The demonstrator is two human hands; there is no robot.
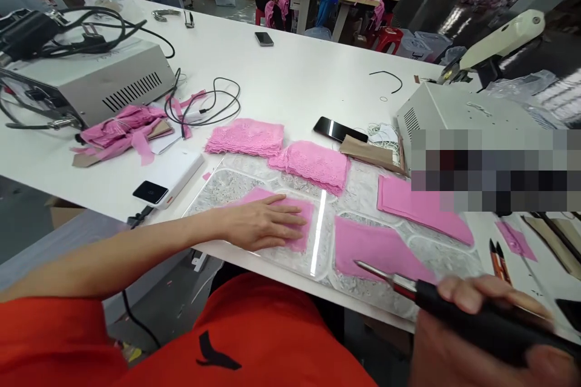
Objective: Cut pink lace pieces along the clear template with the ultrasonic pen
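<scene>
My left hand [263, 222] lies flat with fingers stretched out on a pink fabric piece [303, 213] at the near edge of the white table [290, 78]. My right hand [481, 326] is closed round the black handle of a hot cutting tool [454, 305]. Its metal tip [376, 271] points left over a second pink fabric piece [372, 248]. Both pieces rest on a clear patterned work plate [227, 184]. Two stacks of pink lace [247, 136] [313, 163] sit just behind it.
A pink fabric stack [417, 205], a black phone [339, 129], grey control boxes [91, 81] [454, 112] with cables, a white power bank [170, 176], a pink scrap pile [122, 130] and pens [499, 260] share the table. Seated people work at far tables.
</scene>
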